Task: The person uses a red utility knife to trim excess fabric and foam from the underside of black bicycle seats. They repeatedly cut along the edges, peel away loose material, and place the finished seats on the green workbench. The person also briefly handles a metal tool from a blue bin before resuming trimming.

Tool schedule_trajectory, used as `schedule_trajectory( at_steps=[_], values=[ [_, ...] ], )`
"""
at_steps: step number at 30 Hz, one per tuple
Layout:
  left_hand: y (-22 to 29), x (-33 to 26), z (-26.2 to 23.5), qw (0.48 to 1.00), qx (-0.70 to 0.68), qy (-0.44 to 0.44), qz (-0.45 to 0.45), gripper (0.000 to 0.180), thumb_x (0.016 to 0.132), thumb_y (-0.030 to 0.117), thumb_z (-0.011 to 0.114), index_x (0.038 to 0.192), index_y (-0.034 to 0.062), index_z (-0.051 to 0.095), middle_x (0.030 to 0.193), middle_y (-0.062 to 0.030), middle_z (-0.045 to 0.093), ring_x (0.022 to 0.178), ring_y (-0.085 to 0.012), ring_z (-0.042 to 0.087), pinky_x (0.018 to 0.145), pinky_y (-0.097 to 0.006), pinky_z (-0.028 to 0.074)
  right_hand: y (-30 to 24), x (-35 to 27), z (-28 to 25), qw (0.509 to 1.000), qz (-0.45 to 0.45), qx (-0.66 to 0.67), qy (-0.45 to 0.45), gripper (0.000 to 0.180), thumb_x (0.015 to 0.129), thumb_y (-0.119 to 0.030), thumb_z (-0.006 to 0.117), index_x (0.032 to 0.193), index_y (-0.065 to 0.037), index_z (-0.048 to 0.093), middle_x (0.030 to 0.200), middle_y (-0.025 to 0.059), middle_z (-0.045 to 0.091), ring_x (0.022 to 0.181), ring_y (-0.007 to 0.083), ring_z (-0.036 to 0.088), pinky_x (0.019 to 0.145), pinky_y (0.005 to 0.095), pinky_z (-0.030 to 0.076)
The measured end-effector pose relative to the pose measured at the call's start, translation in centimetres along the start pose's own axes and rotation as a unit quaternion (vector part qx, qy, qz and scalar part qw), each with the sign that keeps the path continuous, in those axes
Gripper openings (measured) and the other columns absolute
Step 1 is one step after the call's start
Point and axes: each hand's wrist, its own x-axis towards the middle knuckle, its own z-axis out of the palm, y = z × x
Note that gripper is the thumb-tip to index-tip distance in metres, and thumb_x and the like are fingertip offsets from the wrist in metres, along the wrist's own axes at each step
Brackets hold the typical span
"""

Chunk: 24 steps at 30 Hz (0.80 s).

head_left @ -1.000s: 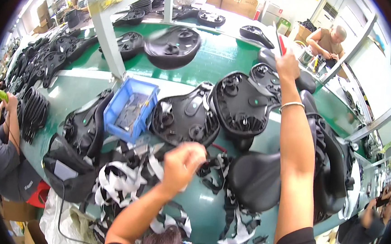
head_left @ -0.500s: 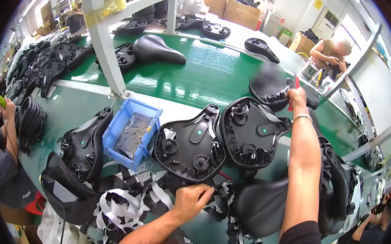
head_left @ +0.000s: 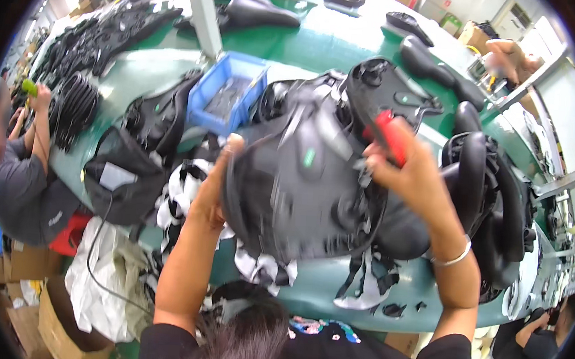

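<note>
Left hand (head_left: 212, 191) now clamped on the rim of a black saddle shell (head_left: 300, 194), which half a second back lay flat on the counter (head_left: 333, 286); it's raised underside-up toward the camera, blurred. Right hand (head_left: 411, 175) closed around a red-handled tool (head_left: 389, 138), pressed to the shell's right edge. So work on this piece is under way. Shell: matte moulded plastic, ribbed, small green tag. Below: black-and-white fabric scraps (head_left: 255, 267). Beyond: blue plastic bin (head_left: 227, 95), glossy finished saddles (head_left: 484, 186).

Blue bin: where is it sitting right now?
Head view, upper left of centre: the blue bin sits on the green table, just beyond the lifted black saddle.
</note>
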Motion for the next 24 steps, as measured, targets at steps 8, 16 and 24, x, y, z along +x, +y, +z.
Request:
schedule_trajectory(
  at_steps=[8, 16, 24],
  values=[
    [-3.7, -3.1, -2.8, 0.969, 0.233, 0.023, -0.081, 0.051, 0.080, 0.029, 0.070, 0.119, -0.0002, 0.051, 0.100, -0.0064, 0.061, 0.083, -0.0115, 0.061, 0.073, -0.026, 0.052, 1.0, -11.4, 2.7, 0.996, 0.032, -0.069, -0.046, 0.042, 0.080, -0.007, 0.069, 0.120, -0.007, 0.055, 0.085, 0.0110, 0.065, 0.070, 0.0292, 0.064, 0.066, 0.0347, 0.050],
    [-2.1, 0.3, -0.8, 0.916, 0.380, -0.082, -0.100, 0.045, 0.082, 0.026, 0.065, 0.115, -0.0015, 0.053, 0.098, -0.0072, 0.061, 0.081, -0.0110, 0.061, 0.074, -0.026, 0.052, 1.4, -13.2, 1.2, 0.900, -0.107, -0.369, -0.206, 0.059, 0.079, -0.004, 0.055, 0.134, -0.023, 0.048, 0.072, 0.0085, 0.047, 0.059, 0.0231, 0.054, 0.051, 0.0386, 0.046],
    [-3.8, -4.6, -2.5, 0.904, 0.411, 0.114, -0.035, 0.044, 0.080, 0.031, 0.063, 0.108, -0.0022, 0.055, 0.087, -0.0037, 0.058, 0.071, -0.0092, 0.055, 0.063, -0.023, 0.046, -2.7, -23.1, 7.7, 0.948, 0.209, -0.209, -0.119, 0.064, 0.082, -0.001, 0.061, 0.141, -0.014, 0.038, 0.086, 0.0234, 0.062, 0.069, 0.0437, 0.060, 0.059, 0.0491, 0.047]
  ],
)
